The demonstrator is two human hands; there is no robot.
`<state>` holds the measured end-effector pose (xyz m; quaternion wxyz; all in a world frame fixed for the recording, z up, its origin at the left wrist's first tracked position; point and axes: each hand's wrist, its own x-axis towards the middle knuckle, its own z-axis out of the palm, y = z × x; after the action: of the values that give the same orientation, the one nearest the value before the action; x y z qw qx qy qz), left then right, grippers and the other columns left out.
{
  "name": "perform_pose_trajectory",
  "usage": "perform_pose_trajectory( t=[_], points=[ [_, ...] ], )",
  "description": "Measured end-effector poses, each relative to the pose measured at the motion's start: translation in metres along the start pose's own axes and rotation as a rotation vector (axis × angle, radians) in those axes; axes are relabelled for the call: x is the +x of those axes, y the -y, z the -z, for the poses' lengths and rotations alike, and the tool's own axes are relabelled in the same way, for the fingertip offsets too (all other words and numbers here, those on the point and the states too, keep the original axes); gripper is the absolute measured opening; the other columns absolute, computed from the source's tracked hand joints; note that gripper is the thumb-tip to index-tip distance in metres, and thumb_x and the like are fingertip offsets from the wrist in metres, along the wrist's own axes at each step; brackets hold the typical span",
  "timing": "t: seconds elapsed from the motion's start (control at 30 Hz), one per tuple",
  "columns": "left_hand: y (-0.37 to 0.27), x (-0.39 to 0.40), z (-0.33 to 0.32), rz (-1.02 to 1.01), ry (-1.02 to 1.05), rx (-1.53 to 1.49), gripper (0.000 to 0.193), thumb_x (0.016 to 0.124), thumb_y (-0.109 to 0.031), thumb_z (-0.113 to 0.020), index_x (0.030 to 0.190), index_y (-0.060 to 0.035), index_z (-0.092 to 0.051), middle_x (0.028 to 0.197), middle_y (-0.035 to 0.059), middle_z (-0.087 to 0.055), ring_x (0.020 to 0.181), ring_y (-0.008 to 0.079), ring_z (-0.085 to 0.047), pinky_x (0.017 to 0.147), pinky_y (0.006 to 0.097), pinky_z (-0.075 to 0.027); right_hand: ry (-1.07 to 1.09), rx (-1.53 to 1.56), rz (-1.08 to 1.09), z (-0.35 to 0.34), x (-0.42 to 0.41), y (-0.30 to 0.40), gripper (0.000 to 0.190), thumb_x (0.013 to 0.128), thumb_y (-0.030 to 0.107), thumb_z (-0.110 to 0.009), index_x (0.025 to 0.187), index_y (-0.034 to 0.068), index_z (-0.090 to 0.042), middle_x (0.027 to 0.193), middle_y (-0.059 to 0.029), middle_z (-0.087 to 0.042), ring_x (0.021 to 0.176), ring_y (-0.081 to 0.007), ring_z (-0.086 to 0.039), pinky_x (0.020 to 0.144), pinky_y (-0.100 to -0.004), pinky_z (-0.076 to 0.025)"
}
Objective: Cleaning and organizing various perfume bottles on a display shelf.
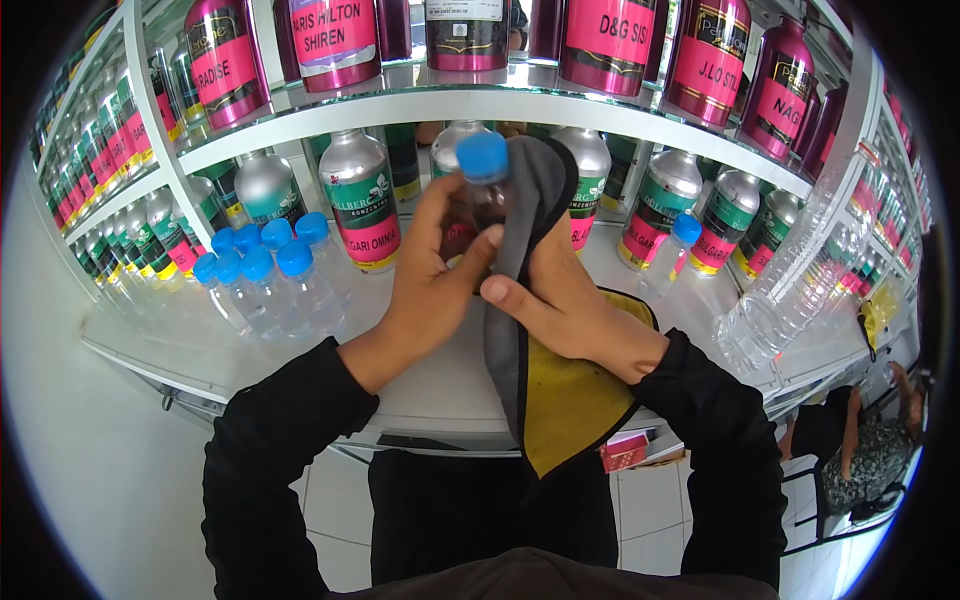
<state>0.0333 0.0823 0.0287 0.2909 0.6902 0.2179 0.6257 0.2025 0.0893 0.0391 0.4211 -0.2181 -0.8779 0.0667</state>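
Note:
Above the middle of the counter, my left hand (442, 262) grips a small clear plastic bottle with a blue cap (482, 157), held upright. My right hand (562, 292) holds a grey and yellow cloth (581, 390) with black edging, draped over that hand and against the bottle's right side. The cloth hangs down past the counter's front edge. The lower part of the bottle is hidden by my fingers and the cloth. Left of my hands stands a group of several small clear bottles with blue caps (259, 289). One more such bottle (670, 255) stands to the right.
Silver metal bottles (360, 195) line the back of the white counter (420, 397). Above them, a glass shelf (495, 105) holds magenta bottles (611, 45). A large clear plastic bottle (795, 262) stands at the right. People sit at the far lower right (870, 450).

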Motion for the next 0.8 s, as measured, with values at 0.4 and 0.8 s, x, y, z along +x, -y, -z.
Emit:
perform_pose_trajectory(
  t=[0.4,0.8],
  points=[
    [-0.002,0.007,0.003,0.006,-0.129,-0.040,0.042,0.094,-0.020,-0.063,0.128,-0.0050,-0.043,0.113,0.0058,-0.055,0.103,0.0128,-0.053,0.084,0.0252,-0.046,0.081,-0.084,0.022,-0.008,-0.002,0.000,0.097,0.091,0.059,-0.050,0.141,-0.016,-0.013,0.142,-0.0345,-0.022,0.135,-0.0489,-0.021,0.113,-0.0480,-0.021],
    [0.007,0.001,0.002,0.073,0.078,0.028,0.039,0.094,-0.009,-0.061,0.129,-0.0051,-0.044,0.107,0.0019,-0.054,0.097,0.0079,-0.051,0.078,0.0229,-0.046,0.101,-0.040,-0.013,-0.003,-0.002,-0.002,0.077,0.094,0.046,-0.053,0.143,-0.005,-0.022,0.139,-0.0286,-0.028,0.133,-0.0437,-0.025,0.112,-0.0462,-0.018]
  ],
)
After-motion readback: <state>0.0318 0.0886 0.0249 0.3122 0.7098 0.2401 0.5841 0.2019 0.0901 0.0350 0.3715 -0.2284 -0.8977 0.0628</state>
